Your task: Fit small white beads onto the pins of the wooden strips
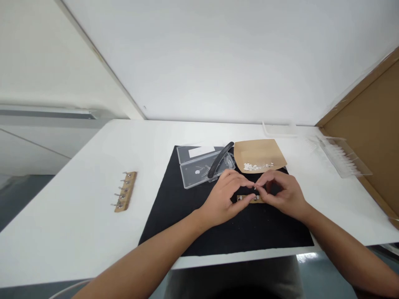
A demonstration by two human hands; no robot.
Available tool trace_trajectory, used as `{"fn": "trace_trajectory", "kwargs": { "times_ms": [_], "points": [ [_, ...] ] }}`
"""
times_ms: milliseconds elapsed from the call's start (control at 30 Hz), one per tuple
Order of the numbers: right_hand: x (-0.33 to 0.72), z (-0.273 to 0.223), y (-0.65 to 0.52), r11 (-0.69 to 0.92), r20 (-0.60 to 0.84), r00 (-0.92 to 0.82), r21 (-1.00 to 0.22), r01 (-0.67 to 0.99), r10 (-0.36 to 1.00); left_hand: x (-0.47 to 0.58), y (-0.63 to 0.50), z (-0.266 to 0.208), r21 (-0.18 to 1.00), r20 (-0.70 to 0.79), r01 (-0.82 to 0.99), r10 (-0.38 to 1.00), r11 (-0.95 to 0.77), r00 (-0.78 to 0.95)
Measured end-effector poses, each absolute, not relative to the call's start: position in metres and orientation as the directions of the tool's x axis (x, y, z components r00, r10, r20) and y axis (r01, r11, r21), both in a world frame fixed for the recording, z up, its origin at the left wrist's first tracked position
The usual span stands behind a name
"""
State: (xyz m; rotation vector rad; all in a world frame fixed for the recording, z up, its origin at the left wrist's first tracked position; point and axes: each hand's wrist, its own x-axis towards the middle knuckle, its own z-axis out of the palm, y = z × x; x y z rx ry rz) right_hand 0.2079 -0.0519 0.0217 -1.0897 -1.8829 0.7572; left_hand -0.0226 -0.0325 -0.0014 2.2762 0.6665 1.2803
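Observation:
My right hand [285,193] pinches a tiny white piece [255,188] between thumb and index finger; its exact kind is too small to make out. Reaching in from the left, my left hand [226,195] has its index fingertip against the right fingertips. Its thumb is apart from that finger and lies by a short cardboard strip [260,199] bearing small metal parts. Part of this strip is hidden by the hands. A black mat [212,232] lies beneath. Just beyond the hands, a brown paper tray [258,150] holds many small white pieces [251,167].
An open clear plastic case [193,176] with a black curved-handled tool [220,160] across it lies left of the tray. Another cardboard strip with metal clips [127,192] is on the white table [87,232] at left. Clear plastic trays [341,158] and a cardboard box [370,104] stand right.

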Motion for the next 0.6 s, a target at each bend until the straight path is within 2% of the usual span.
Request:
{"fn": "trace_trajectory", "kwargs": {
  "times_ms": [367,600],
  "points": [
    [0.2058,0.021,-0.0528,0.53,0.409,-0.341,-0.704,0.472,0.847,-0.0205,-0.0308,-0.0021,0.568,0.686,0.178,0.582,-0.804,0.437],
    [0.2065,0.0204,-0.0514,0.531,0.402,-0.355,-0.72,0.448,0.844,-0.0205,-0.033,0.001,0.606,0.636,0.199,0.619,-0.771,0.461]
  ]
}}
